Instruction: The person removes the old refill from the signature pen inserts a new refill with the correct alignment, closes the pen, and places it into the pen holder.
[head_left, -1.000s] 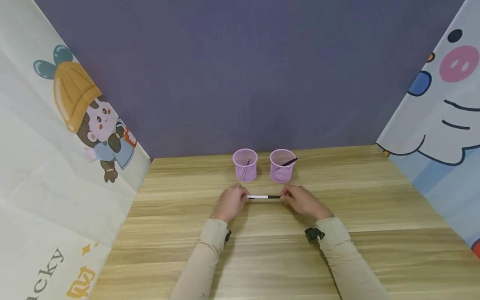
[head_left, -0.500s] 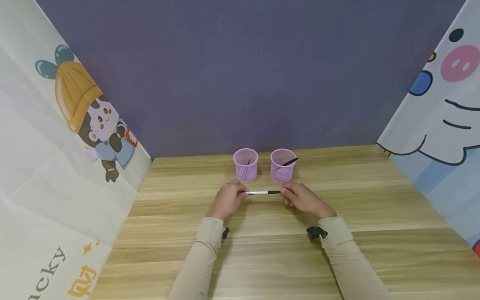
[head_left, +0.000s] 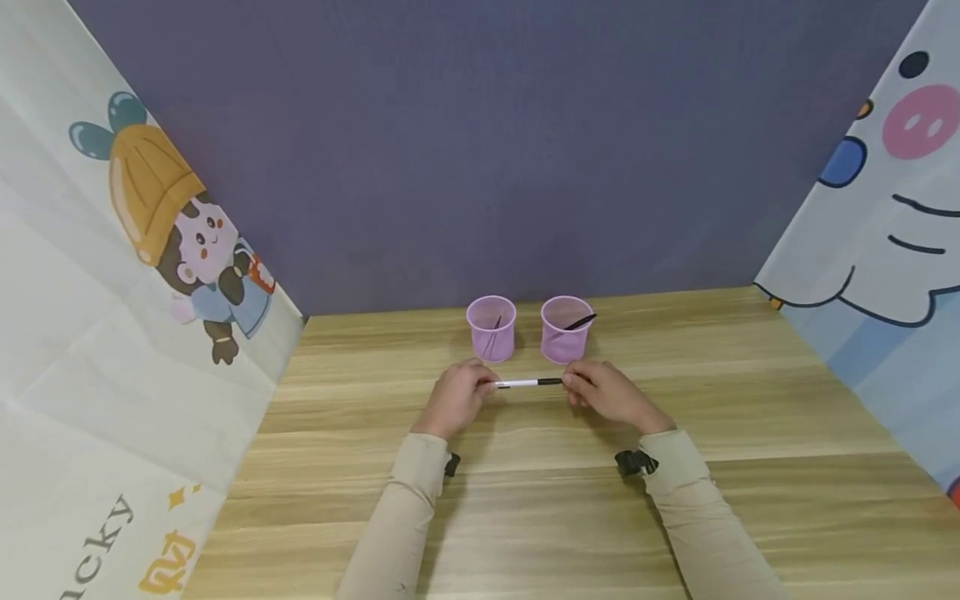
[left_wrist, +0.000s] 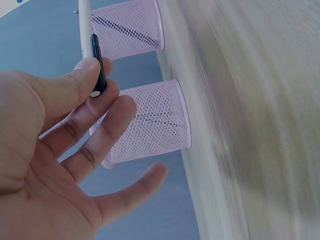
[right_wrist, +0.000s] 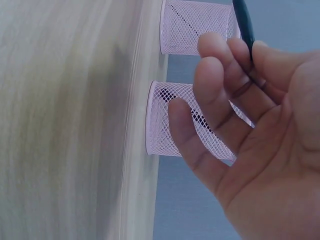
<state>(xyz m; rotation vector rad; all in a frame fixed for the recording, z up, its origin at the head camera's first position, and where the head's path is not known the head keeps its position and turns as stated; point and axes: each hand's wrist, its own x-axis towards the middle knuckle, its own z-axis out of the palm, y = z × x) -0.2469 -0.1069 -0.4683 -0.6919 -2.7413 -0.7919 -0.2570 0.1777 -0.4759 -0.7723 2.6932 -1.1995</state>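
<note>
Both hands hold a white and black pen (head_left: 525, 383) level between them, in front of two pink mesh cups. My left hand (head_left: 459, 398) pinches its white end between thumb and fingers. In the left wrist view the pen's black clip (left_wrist: 98, 65) shows beside the thumb, and the other fingers spread loosely. My right hand (head_left: 609, 393) pinches the black end (right_wrist: 243, 22) with thumb and forefinger, its remaining fingers half bent. The left cup (head_left: 492, 340) contains thin dark sticks. A black pen-like stick (head_left: 581, 322) leans out over the rim of the right cup (head_left: 564, 343).
The cups stand side by side near the back of the wood-grain table (head_left: 540, 517), before a dark grey-blue panel (head_left: 480, 150). Cartoon-printed cloths hang at the left (head_left: 75, 350) and right (head_left: 900, 250). Dark wrist straps (head_left: 636, 463) show at the sleeves.
Both hands and the pen have moved slightly away from me, toward the cups, mostly in the first half second. The cups and their contents stay put.
</note>
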